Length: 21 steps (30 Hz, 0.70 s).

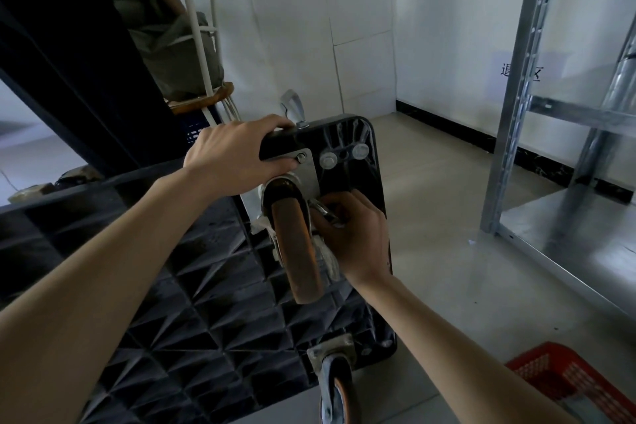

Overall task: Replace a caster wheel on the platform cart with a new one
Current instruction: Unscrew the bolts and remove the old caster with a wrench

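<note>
So we have the cart point(192, 286) tipped up, underside toward us, and the job looks early. Our left hand point(237, 155) grips its top edge. The worn caster point(297, 244) sits near that edge on its plate point(306, 170), one bolt point(301, 157) showing. Our right hand point(347, 234) curls round a metal tool point(323, 212) beside it. No new wheel shows; removal and fitting seem left.

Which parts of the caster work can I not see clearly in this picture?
- Head view: the metal tool, mostly wrapped by the right hand; its type is unclear.
- The mounting plate: one bolt shows; the left hand and the caster wheel cover the rest.
- The second caster, cut off by the bottom edge.
</note>
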Each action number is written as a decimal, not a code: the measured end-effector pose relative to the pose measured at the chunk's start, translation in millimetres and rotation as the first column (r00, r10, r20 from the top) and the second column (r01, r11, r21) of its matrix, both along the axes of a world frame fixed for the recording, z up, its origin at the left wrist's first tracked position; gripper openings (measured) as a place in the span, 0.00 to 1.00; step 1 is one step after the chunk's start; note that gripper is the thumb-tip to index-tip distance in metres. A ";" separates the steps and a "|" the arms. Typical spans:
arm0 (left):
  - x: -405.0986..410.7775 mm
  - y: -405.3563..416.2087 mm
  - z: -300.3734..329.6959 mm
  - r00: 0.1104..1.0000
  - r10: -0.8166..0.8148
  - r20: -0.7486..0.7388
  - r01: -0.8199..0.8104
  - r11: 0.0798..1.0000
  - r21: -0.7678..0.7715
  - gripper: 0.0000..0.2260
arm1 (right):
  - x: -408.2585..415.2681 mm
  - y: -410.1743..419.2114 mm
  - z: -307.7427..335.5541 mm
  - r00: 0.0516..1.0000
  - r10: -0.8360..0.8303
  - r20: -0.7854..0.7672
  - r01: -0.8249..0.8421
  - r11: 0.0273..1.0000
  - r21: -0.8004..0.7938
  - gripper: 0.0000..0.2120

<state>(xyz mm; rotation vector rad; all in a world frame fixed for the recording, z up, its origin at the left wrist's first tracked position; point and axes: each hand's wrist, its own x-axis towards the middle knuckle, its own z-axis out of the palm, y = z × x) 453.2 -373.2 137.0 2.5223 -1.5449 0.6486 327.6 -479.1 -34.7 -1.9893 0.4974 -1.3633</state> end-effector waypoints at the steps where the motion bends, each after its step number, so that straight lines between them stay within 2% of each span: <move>1: -0.2 0.1 -0.1 1.000 0.001 0.002 -0.001 1.000 -0.003 0.27 | 0.3 -0.5 -0.3 1.000 0.006 -0.001 -0.006 1.000 -0.002 0.07; 7: 0.2 -0.4 -2.3 1.000 0.004 -0.010 -0.004 1.000 -0.002 0.27 | -13.4 -0.3 4.9 0.998 0.054 -0.027 -0.055 0.998 -0.016 0.09; 11: 0.1 -0.6 -3.3 1.000 0.006 -0.019 -0.006 1.000 -0.004 0.26 | -42.6 -12.3 -11.0 0.983 0.082 -0.164 -0.085 0.996 -0.011 0.11; 16: 1.3 0.2 -2.6 1.000 0.006 -0.005 -0.006 1.000 -0.008 0.27 | -70.5 -30.0 -36.9 0.917 0.091 -0.387 -0.103 0.995 -0.012 0.11; 21: -5.9 9.3 -5.6 0.997 -0.075 -0.011 0.075 0.996 -0.037 0.27 | -82.3 -31.8 -27.1 0.877 0.140 -0.459 -0.174 0.984 -0.032 0.08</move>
